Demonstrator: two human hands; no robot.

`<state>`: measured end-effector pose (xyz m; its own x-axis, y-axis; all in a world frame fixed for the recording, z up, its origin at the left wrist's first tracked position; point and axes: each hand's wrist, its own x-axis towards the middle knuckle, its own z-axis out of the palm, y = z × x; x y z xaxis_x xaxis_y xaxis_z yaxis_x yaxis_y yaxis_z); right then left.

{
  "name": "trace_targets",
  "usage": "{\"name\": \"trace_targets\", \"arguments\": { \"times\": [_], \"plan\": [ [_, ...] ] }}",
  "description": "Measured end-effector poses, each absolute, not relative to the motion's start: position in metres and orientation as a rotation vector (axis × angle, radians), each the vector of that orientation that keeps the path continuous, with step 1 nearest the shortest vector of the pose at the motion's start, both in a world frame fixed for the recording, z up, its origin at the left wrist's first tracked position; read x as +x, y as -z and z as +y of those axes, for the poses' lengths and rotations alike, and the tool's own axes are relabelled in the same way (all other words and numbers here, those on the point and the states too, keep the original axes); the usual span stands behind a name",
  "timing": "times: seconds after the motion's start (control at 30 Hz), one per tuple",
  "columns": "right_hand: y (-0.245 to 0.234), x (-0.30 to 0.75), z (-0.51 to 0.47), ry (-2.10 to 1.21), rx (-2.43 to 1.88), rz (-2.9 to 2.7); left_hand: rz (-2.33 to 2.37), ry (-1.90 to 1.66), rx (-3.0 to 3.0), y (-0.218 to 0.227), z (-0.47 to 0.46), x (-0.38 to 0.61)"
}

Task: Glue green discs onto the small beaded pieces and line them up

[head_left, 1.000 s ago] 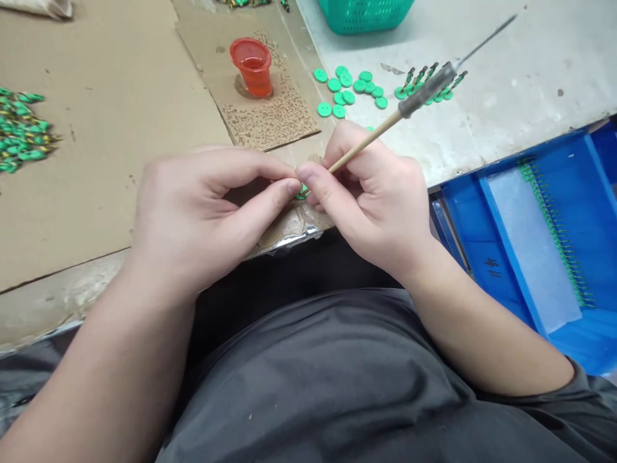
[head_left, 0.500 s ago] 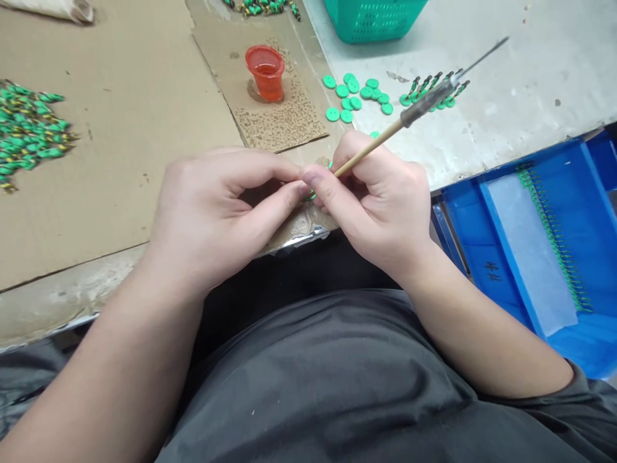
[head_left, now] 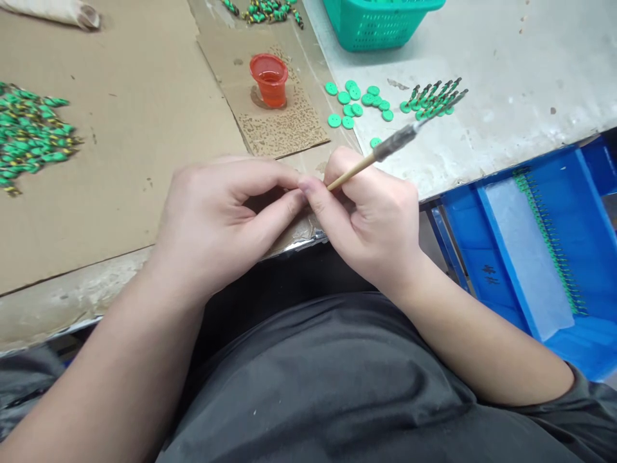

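My left hand (head_left: 219, 215) and my right hand (head_left: 373, 215) meet fingertip to fingertip over the near edge of the cardboard sheet (head_left: 125, 141). Both are closed in a pinch. What sits between the fingertips is hidden in this view. My right hand also grips a thin wooden stick with a grey wrapped end and a metal tip (head_left: 393, 145), which points up and to the right. Loose green buttons (head_left: 354, 103) lie beyond my right hand. A row of small green and dark pieces (head_left: 434, 96) lies beside them, under the stick's tip.
A red cup (head_left: 270, 78) stands on a small cardboard piece. A heap of green and yellow pieces (head_left: 29, 135) lies at the left. A teal basket (head_left: 380, 19) stands at the back. A blue tray (head_left: 540, 251) with a green strip sits at the right, below the table edge.
The stick has tilted lower, its tip now down near the row of green pieces. A small green piece seen between my fingertips earlier is now covered. The view has shifted slightly.
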<state>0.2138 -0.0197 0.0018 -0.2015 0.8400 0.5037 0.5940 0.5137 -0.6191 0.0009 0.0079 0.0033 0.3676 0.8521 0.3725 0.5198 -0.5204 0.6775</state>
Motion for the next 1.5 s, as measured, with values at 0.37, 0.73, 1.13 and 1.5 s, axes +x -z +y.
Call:
{"name": "trace_targets", "arguments": {
  "times": [0.37, 0.73, 1.13, 1.5],
  "plan": [
    [0.003, 0.215, -0.016, -0.414, -1.212, -1.832, 1.164, -0.993, 2.207, 0.000, 0.010, 0.000],
    [0.001, 0.235, 0.013, -0.651, -1.028, -1.909, 1.230, -1.031, 2.154, -0.004, 0.007, 0.003],
    [0.012, 0.235, 0.021, -0.555, -0.861, -1.932, 1.287, -0.998, 2.183, -0.005, 0.007, 0.003],
    [0.007, 0.225, 0.019, -0.571, -1.137, -1.900, 1.219, -0.984, 2.165, -0.003, 0.011, 0.000]
  ]
}}
